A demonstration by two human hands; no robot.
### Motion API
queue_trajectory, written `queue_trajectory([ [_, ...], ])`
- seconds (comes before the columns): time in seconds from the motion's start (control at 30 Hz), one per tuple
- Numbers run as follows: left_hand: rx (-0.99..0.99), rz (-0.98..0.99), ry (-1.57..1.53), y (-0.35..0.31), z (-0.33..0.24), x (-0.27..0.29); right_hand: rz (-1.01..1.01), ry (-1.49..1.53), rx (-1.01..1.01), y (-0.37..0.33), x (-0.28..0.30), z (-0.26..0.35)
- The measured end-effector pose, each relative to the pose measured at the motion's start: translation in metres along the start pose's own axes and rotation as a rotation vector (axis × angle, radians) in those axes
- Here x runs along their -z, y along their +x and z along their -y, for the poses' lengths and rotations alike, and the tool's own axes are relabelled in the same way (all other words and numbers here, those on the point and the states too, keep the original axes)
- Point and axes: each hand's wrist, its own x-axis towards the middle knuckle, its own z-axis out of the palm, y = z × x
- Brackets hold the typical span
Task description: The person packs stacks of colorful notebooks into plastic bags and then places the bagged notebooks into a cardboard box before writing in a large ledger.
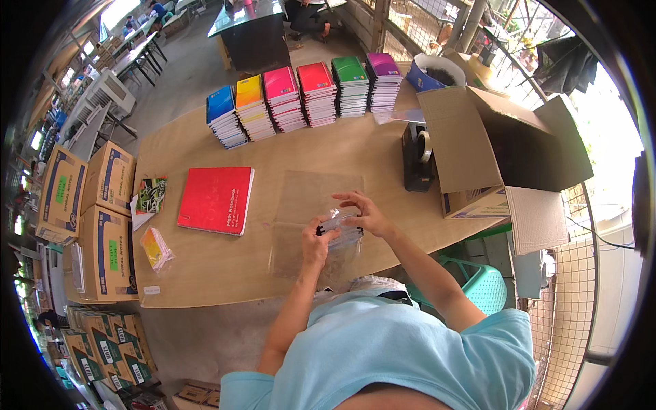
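Observation:
Near the front middle of the table, both my hands are on a small clear plastic packet (338, 222) with dark bits at its sides; its contents are hard to make out. My left hand (318, 239) pinches its left side. On its right side, my right hand (367, 215) grips with the thumb and bent fingers, some fingers raised. Beneath them lie flat clear plastic bags (294, 198). A large red notebook (215, 199) rests to the left. Along the far edge stand stacks of spiral notebooks in blue (224, 119), yellow (251, 102), pink, red, green and purple (384, 78).
On the right are a black tape dispenser (415, 160) and an open cardboard box (461, 143). A blue-rimmed basin (432, 74) sits behind. Closed cartons (106, 249) are stacked at the left, near a wrapped yellow notepad pack (156, 249). A green stool (482, 287) stands below.

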Motion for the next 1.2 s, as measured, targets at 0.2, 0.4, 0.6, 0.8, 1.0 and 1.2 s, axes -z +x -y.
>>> queue_trajectory([
  [0.2,-0.161,-0.066,-0.063,-0.009,-0.001,-0.012,0.052,-0.372,0.278,-0.015,-0.003,0.023],
  [0.4,-0.221,-0.157,-0.105,-0.015,0.009,-0.017,-0.021,-0.298,0.221,-0.037,-0.015,0.021],
  [0.6,-0.211,-0.173,0.0,-0.013,0.01,-0.012,0.111,-0.683,0.353,-0.05,-0.005,0.047],
  [0.8,-0.219,-0.215,-0.012,-0.014,0.013,-0.02,-1.16,-0.064,0.067,-0.028,0.166,-0.006],
  [1.0,-0.286,-0.175,0.102,-0.014,0.007,-0.026,-1.119,0.287,-0.397,-0.016,0.243,-0.051],
  [1.2,-0.29,-0.221,0.095,-0.021,0.004,-0.013,-1.199,0.165,-0.192,-0.044,0.164,-0.04],
])
